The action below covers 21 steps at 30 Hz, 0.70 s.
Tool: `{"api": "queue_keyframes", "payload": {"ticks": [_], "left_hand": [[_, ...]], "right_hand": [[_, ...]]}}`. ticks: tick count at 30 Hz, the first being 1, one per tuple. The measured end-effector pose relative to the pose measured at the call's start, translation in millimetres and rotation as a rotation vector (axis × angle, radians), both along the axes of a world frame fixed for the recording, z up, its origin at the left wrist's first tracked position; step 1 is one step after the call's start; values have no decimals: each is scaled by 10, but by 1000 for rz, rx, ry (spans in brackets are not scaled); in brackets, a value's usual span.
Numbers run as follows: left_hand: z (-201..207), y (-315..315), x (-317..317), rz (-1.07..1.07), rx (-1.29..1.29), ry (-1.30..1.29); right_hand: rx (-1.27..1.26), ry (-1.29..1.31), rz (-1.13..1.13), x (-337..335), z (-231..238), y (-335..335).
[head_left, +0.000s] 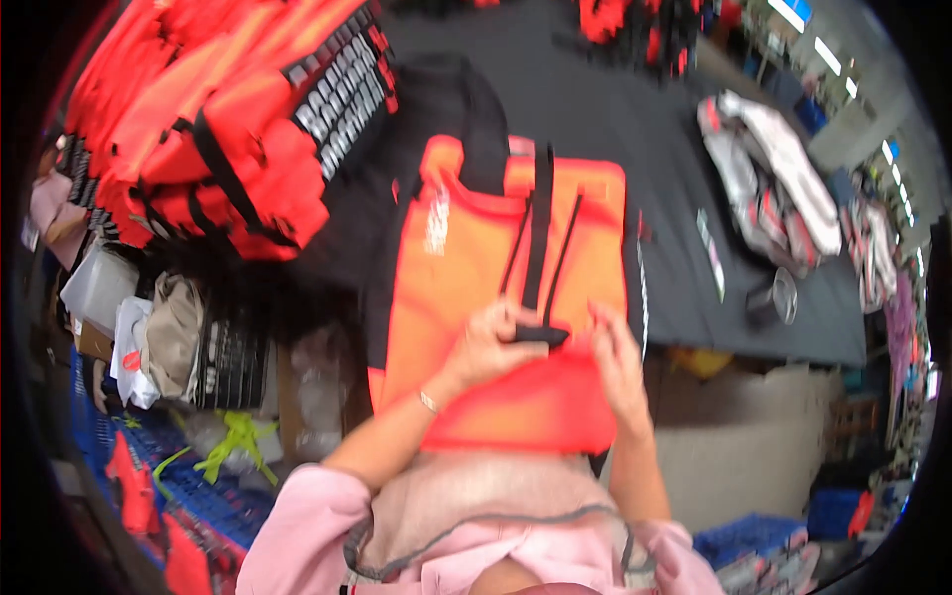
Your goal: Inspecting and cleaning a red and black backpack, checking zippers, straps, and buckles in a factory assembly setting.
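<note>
Left hand: I am seeing the left hand (491, 342) gripping a black buckle (540, 335), its thumb and fingers bending round the left end while the other end is sticking out to the right.
Right hand: the right hand (620, 362) is hovering over or resting on the vest's right side, its fingers loosely curling and part-way apart; it is seemingly holding nothing, though blur is keeping me from being sure.
Gap between hands: the right fingertips are pointing toward the buckle's free end, near it but not touching.
Orange vest: the orange vest (456, 268) is lying front up before the person, its top pointing away and its lower edge reaching the wearer's apron (486, 486).
Black strap: the black strap (537, 243) is running down the vest's front toward the buckle, with dark cords (564, 248) lining up on either side.
Left limit: a heap of red vests (248, 149) is crowding the table's upper left.
Right room: I am finding bare black cloth on the table (664, 288) just beside the vest; farther out, a slim white tool (711, 256), a cup (778, 296) lying tipped, and a grey-white bundle (769, 183) are bounding that space.
Near edge: the table's edge is passing below the cup, and pale floor (744, 436) is showing beyond it.
Lower left: a blue crate (213, 496) is sitting off the table.
</note>
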<state>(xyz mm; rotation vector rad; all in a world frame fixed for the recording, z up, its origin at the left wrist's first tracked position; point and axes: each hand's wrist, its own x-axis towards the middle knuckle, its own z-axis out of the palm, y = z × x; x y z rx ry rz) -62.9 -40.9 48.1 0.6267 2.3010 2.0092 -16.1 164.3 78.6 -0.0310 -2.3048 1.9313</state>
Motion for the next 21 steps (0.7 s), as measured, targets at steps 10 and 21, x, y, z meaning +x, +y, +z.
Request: {"api": "queue_keyframes", "payload": {"ticks": [10,21], "left_hand": [[-169,-3,-77,-71,28,-32],[-123,8,10,-94,3,-12]], "right_hand": [[170,-62,-129,217,158,-102],[501,170,-68,188,143,-109]]}}
